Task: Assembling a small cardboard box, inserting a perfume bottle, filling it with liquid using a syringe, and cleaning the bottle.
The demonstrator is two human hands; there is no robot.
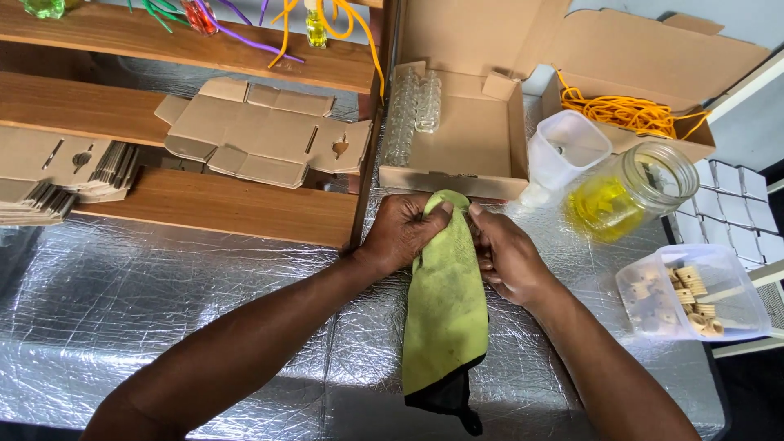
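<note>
Cloth, green and smudged, black-edged at bottom, hangs pinched by both hands.

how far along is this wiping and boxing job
Done: some small clear bottles already stand in the open cardboard box. In hand: the left hand and right hand grip a green cloth, wrapped around something hidden. Left: most of the box is unfilled, and flat carton blanks lie unfolded.
</note>
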